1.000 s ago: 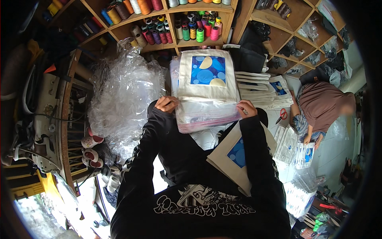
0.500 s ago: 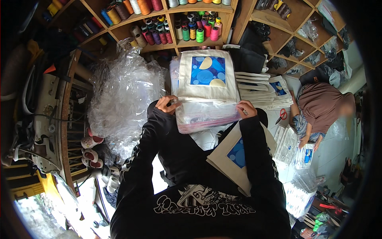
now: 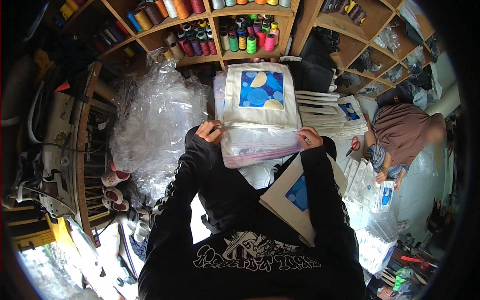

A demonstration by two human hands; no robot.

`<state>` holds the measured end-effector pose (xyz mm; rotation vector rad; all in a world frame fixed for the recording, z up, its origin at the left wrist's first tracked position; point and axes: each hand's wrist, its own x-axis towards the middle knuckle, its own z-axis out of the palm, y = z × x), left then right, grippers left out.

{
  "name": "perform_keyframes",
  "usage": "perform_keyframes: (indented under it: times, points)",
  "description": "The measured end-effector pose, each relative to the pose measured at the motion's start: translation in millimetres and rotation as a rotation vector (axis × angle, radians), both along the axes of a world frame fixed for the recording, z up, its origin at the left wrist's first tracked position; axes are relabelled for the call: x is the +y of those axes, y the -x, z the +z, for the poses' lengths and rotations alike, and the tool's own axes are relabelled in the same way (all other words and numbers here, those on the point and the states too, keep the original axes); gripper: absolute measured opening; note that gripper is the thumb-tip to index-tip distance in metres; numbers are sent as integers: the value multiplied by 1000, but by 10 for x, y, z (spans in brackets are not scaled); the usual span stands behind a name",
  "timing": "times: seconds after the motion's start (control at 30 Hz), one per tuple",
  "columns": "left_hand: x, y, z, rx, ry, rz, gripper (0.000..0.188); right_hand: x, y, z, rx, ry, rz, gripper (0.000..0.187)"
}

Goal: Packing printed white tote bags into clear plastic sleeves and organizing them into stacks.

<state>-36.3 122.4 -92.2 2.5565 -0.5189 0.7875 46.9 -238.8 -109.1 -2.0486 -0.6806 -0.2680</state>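
1. Left hand (image 3: 210, 132), nearly closed, pinches the plastic bag (image 3: 260, 146) by its left edge.
2. Right hand (image 3: 310, 136), fingers curled, pinches its right edge.
3. Cream cloth (image 3: 261, 95) with a blue print lies just beyond my hands, meeting the plastic bag.
4. Folded cloth (image 3: 281, 199) lies partly under my right sleeve (image 3: 316, 182).

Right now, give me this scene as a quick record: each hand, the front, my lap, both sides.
Left hand: at the left edge of the clear plastic packaging, pinch unclear
Right hand: at its right edge
Front: cream bag with blue printed panel; whether inside the plastic, unclear
Lap: second cream bag, partly under right sleeve
Left side: heap of clear film
Right side: stacked cream bags, red-handled scissors, co-worker
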Motion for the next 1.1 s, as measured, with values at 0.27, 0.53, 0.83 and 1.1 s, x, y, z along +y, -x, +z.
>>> perform_keyframes:
  times: [0.27, 0.53, 0.83, 1.1]
  points:
    - [77, -31, -166, 9, -11, -48, 27, 7, 0, -1, 5, -4, 0, 14]
    - [155, -61, -173, -95, 9, -146, 21, 11, 14, 13, 11, -6, -8, 13]
    - [135, -71, -238, -34, 111, -92, 22, 8, 5, 11, 10, -10, -22, 13]
    - [162, -90, -181, -90, -12, -144, 22, 23, -7, 14, 12, 14, -17, 14]
